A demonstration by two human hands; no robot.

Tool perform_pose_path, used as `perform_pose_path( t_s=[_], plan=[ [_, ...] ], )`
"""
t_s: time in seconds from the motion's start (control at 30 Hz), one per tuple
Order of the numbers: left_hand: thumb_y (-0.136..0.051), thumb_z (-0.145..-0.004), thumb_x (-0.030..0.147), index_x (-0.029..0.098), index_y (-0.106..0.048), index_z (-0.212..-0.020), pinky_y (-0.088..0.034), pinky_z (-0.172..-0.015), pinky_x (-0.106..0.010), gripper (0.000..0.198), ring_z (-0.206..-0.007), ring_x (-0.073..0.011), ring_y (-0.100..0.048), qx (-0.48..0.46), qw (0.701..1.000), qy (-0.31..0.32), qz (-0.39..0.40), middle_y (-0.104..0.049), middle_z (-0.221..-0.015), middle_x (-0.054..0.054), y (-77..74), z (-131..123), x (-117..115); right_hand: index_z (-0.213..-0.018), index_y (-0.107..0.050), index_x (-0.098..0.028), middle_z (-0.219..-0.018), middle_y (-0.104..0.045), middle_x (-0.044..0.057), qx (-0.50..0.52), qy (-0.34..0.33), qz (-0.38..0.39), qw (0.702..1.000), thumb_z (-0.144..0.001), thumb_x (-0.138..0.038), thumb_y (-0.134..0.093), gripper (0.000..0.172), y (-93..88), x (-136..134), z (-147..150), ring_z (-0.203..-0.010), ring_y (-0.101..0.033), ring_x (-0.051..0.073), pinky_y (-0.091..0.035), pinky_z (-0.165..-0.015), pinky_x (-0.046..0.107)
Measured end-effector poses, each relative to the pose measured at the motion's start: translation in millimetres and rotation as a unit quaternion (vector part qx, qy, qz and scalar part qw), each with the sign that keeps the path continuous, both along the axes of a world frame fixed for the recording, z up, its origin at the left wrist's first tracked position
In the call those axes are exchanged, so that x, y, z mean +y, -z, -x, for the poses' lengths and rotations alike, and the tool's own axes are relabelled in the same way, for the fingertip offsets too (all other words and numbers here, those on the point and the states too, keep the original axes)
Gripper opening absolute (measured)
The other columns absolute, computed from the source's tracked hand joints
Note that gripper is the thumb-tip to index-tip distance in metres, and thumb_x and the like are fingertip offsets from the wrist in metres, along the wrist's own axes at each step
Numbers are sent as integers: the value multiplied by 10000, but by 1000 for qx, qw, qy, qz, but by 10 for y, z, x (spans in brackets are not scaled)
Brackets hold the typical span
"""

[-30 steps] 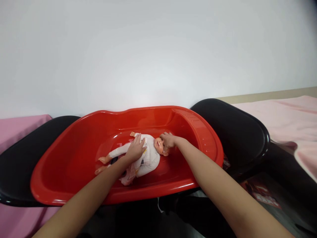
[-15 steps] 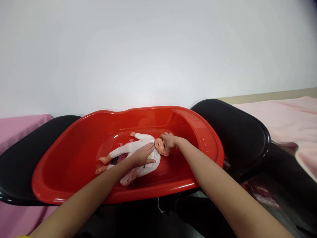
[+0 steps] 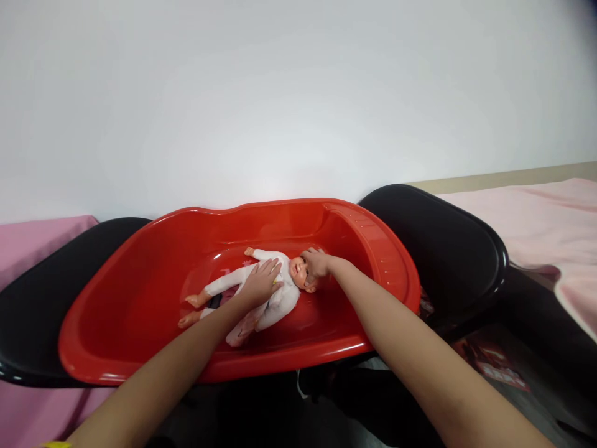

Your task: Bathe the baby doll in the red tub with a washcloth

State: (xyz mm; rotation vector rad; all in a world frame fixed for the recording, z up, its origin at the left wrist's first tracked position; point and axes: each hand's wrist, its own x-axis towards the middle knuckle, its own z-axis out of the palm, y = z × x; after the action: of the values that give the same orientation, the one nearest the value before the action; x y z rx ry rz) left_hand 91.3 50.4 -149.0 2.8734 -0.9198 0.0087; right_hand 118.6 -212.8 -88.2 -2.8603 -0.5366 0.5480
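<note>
A baby doll [image 3: 283, 303] in a white outfit lies on its back in a red plastic tub [image 3: 116, 298], head to the right and bare feet to the left. My left hand [image 3: 262, 284] rests on the doll's torso with its fingers spread. At the top of the doll's head is my right hand [image 3: 318, 262], touching it with curled fingers; their tips are partly hidden. A pinkish cloth [image 3: 239, 333] sits beside the doll near the tub's front wall, partly under my left forearm.
Black glossy surfaces flank the tub, one on the left [image 3: 28, 317] and one on the right [image 3: 433, 249]. Pink fabric [image 3: 536, 218] lies at the far right, purple-pink cloth [image 3: 37, 246] at the far left. A white wall [image 3: 280, 93] rises behind.
My left hand has shifted slightly left and up, from the doll's chest toward its middle. My right hand remains at the head, with barely any movement.
</note>
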Motion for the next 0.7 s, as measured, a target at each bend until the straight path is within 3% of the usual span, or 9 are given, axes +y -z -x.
perform_pose_path(
  t_s=[0.13, 0.23, 0.37, 0.53, 0.7],
  plan=[
    [-450, -1010, 543, 187, -466, -1692, -203, -1352, -505, 770, -1652, -356, -305, 10, 997, -58, 43, -409, -1750, -138, -9, -47, 73, -1301, -649, -289, -1360, -598, 122, -4, 8, 2, 1000, -561, -558, -974, 852, -34, 22, 46, -1377, -538, 423, -452, -1178, 502],
    [-426, -1032, 542, 145, -434, -1703, -246, -1329, -551, 780, -1636, -378, -332, 22, 995, -95, 38, -366, -1765, -176, -40, -55, 129, -1324, -645, -293, -1367, -590, 122, -1, 12, -9, 1000, -565, -546, -973, 865, -57, 19, 79, -1370, -546, 420, -454, -1176, 500],
    [-435, -1064, 496, 204, -476, -1681, -251, -1327, -591, 683, -1633, -399, -346, 17, 991, -127, 34, -395, -1753, -166, -31, -83, 255, -1354, -623, -282, -1407, -565, 132, 8, 30, -19, 999, -585, -518, -972, 876, -100, 9, 113, -1383, -534, 416, -446, -1185, 500],
    [-411, -1109, 458, 103, -439, -1677, -289, -1292, -683, 670, -1587, -450, -403, 22, 985, -173, 8, -398, -1729, -246, -24, -132, 437, -1355, -601, -243, -1454, -529, 148, 20, 31, -16, 999, -639, -488, -954, 835, -113, 10, 122, -1410, -510, 401, -417, -1216, 469],
    [-369, -1124, 415, 126, -379, -1700, -260, -1305, -679, 644, -1623, -390, -349, 59, 970, -235, -10, -342, -1769, -208, -111, -140, 535, -1407, -572, -246, -1452, -522, 149, 22, 20, -14, 999, -611, -567, -967, 945, -26, -13, 74, -1441, -481, 420, -418, -1211, 492]
  ],
)
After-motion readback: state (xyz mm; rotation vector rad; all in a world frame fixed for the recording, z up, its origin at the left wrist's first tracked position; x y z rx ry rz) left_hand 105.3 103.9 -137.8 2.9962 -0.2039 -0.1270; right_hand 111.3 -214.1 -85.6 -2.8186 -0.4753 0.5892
